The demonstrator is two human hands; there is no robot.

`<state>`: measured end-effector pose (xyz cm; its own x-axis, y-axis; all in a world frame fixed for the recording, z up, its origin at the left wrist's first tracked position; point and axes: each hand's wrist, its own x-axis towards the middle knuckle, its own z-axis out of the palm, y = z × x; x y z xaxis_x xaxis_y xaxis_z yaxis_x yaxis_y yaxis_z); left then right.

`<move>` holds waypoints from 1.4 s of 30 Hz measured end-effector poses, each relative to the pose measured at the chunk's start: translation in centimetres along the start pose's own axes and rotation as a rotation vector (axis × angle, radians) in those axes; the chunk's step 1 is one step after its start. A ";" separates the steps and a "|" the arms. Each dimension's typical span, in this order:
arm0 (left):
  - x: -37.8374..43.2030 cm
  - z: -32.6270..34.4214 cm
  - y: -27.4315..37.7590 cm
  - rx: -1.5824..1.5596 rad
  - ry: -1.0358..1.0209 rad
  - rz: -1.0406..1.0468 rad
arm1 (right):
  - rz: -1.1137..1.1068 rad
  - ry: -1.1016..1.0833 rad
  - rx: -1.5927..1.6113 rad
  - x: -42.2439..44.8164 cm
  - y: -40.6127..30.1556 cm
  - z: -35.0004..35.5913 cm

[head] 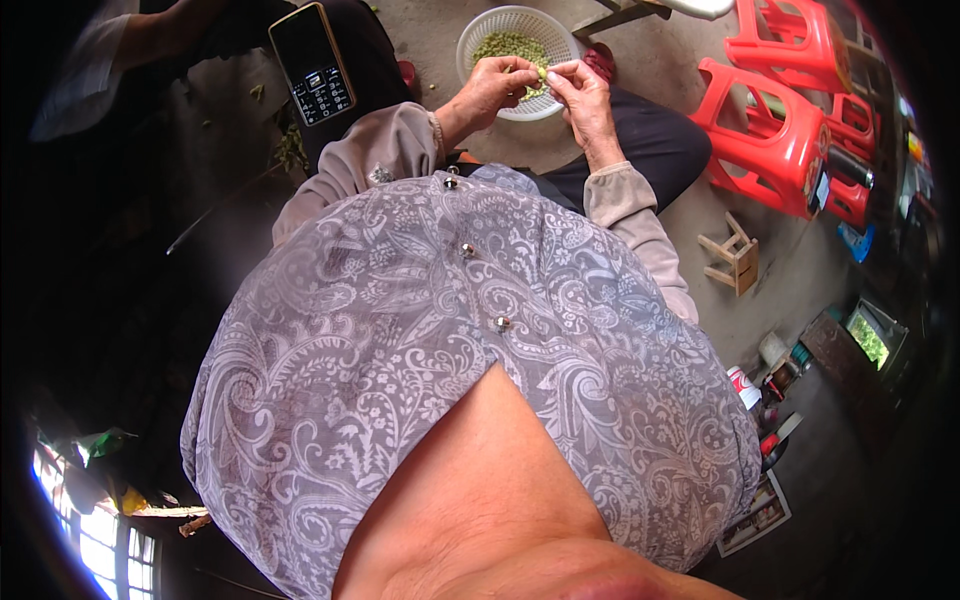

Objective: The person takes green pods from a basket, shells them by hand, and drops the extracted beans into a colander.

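Both my hands meet above a white perforated plastic basket [564,36] on the floor. A small light-green bean or pod piece [541,74] is pinched between them. My left hand [491,88] grips it from the left with thumb and forefinger. From the other side, the thumb and forefinger of my right hand [586,99] hold it too. Many loose green beans [510,49] cover part of the basket's bottom; my hands hide some of them.
A keypad phone [311,64] rests by my left leg. Another person's arm [161,34] shows at upper left. Red plastic stools [787,139] stand at right, with a small wooden stool [735,259] nearer. Leafy stalks [291,148] lie at left.
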<state>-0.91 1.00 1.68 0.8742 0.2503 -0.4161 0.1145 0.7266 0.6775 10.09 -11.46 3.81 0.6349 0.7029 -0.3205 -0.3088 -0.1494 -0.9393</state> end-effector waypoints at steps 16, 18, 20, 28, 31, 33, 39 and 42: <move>0.0 0.2 0.0 -0.047 0.094 -0.012 | 0.352 0.048 0.758 -1.1 2.0 1.3; 0.0 -0.1 -0.1 -0.154 0.067 -0.099 | 0.322 0.060 0.721 -1.1 2.2 1.5; 0.2 -0.7 -0.4 -0.101 0.053 -0.092 | 0.149 0.096 0.361 -1.3 2.0 2.0; 0.1 0.1 -0.2 0.234 0.175 0.043 | 0.092 0.076 0.103 -1.1 2.5 1.9; -0.1 0.0 -0.1 0.221 0.139 0.050 | 0.207 0.051 0.362 -1.1 2.4 1.6; -0.1 -0.2 -0.1 0.211 0.115 0.045 | 0.355 0.081 0.440 -0.9 2.0 1.7; 0.1 0.0 -0.7 0.283 0.180 0.110 | 0.562 0.154 0.655 -0.8 2.0 1.9; 0.7 -1.0 -1.2 0.412 0.215 0.067 | 0.596 0.147 0.655 -0.4 3.0 1.6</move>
<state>-0.93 0.90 -0.02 0.7736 0.4463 -0.4497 0.2769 0.4003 0.8735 7.79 -11.08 1.35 0.3102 0.5326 -0.7875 -0.9297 -0.0031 -0.3683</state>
